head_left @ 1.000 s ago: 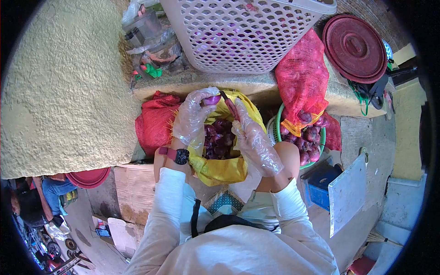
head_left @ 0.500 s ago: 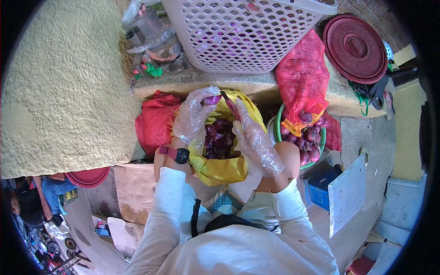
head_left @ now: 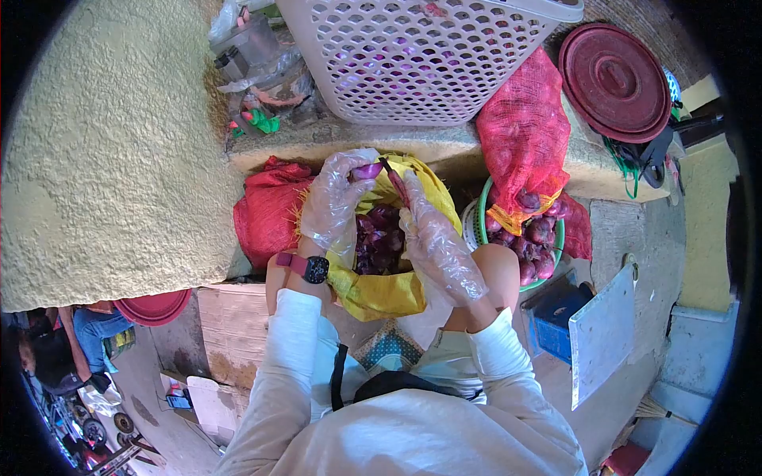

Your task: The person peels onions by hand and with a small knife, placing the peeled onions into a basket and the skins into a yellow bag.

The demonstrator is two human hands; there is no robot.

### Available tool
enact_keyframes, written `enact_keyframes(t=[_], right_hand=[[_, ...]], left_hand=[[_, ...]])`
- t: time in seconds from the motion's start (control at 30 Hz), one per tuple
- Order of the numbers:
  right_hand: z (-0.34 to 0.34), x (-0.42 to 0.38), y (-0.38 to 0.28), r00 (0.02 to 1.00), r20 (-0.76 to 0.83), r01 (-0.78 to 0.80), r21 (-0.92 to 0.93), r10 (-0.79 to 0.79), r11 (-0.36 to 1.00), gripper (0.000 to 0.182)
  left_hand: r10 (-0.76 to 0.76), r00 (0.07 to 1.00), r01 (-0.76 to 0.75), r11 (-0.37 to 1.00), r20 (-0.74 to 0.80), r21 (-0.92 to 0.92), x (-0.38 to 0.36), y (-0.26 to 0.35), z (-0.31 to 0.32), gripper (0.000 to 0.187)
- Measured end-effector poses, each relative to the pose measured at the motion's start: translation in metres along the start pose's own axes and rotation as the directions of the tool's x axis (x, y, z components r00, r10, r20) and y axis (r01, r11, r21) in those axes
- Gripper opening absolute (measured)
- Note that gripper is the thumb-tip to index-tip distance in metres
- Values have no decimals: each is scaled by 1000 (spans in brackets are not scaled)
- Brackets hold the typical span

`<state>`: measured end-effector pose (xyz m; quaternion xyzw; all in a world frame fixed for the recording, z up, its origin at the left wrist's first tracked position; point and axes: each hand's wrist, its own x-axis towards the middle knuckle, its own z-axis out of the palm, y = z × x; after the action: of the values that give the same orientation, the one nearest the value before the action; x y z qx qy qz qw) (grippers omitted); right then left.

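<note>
A clear plastic glove covers my left hand (head_left: 336, 194), whose fingers are closed around a purple onion (head_left: 366, 171). My right hand (head_left: 436, 242), gloved the same way, grips a knife (head_left: 396, 184) by its reddish handle. The dark blade points up and left, its tip close beside the onion. Both hands are above a yellow sack (head_left: 381, 297) with its mouth rolled open between my knees. Dark purple onion skins or pieces (head_left: 382, 238) fill the inside of the sack.
To the right, a green-rimmed basket (head_left: 561, 246) holds red onions, with a red mesh sack (head_left: 525, 119) tipped over it. A white perforated basket (head_left: 429, 103) stands on the ledge ahead. Another red sack (head_left: 266, 210) lies left. A blue container (head_left: 553, 325) sits lower right.
The knife tip has shifted slightly left, nearer the onion, and my right hand has moved a little left with it. My left hand stays almost in place, still holding the onion.
</note>
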<state>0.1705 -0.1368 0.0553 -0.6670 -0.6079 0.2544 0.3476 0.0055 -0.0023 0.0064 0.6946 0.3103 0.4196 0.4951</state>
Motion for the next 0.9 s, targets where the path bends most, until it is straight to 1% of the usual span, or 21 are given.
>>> enact_keyframes(t=[0.07,0.1,0.17,0.27,0.3,0.37,0.4,0.43,0.47,0.5,0.57,0.6,0.67,0.7,0.73,0.77,0.8,0.83,0.87,0.9], right_hand=[[-3,4,-7,981,125,-153,58,145,986,67],[-2,4,-8,982,125,-153,58,145,987,67],[-1,4,-11,994,83,-76,-14,77,997,71],[4,-2,-8,999,35,-24,22,23,999,70],[2,-1,-10,999,37,-29,21,28,999,70],[-4,3,-16,987,145,-64,-60,72,996,80],[-1,4,-10,987,144,-64,-61,72,996,80],[4,4,-1,990,138,50,-182,-24,982,80],[8,4,6,982,143,161,-300,-122,940,80],[7,4,1,982,144,164,-298,-125,940,80],[2,1,-12,997,79,-8,-39,11,999,79],[2,2,-11,997,80,-12,-41,15,999,79],[1,3,-7,993,115,18,-15,-16,1000,77],[8,2,4,994,113,18,-15,-16,1000,77],[19,2,18,984,52,175,-187,-168,967,76],[27,0,32,945,20,310,-360,-325,880,75],[23,1,25,945,20,312,-360,-328,879,75],[16,2,11,991,61,125,-145,-117,981,72],[12,3,4,985,147,-96,64,85,993,68],[12,3,5,986,146,-96,64,86,993,68]], left_hand=[[-15,1000,15,999,5,40,-1,1,0,36],[-14,1000,14,999,5,40,-1,2,0,36],[-60,998,59,996,12,71,-2,4,-2,41],[-60,998,59,993,3,102,0,5,-3,41],[-63,998,62,993,6,99,-1,3,-2,41],[-64,998,63,995,7,78,-2,0,0,38],[-63,998,63,995,7,78,-1,1,1,38],[-60,998,59,994,7,87,-1,2,1,38],[-56,998,55,994,6,96,-1,3,1,37],[-56,998,55,994,3,99,0,4,0,37],[-123,992,124,991,-9,54,0,5,-1,38],[-126,992,126,991,-7,51,0,2,0,38],[-74,997,73,996,23,56,-1,-4,2,39],[-72,997,71,996,25,56,-1,-3,3,39],[-74,997,74,993,-9,87,-2,-1,3,38],[-74,996,79,990,-45,118,-1,1,4,36],[-72,996,77,990,-47,118,-1,0,4,36],[-81,995,77,995,-58,-62,-1,-1,4,36],[-91,994,73,968,-66,-241,0,-2,4,36],[-90,994,72,968,-65,-242,1,1,4,36]])
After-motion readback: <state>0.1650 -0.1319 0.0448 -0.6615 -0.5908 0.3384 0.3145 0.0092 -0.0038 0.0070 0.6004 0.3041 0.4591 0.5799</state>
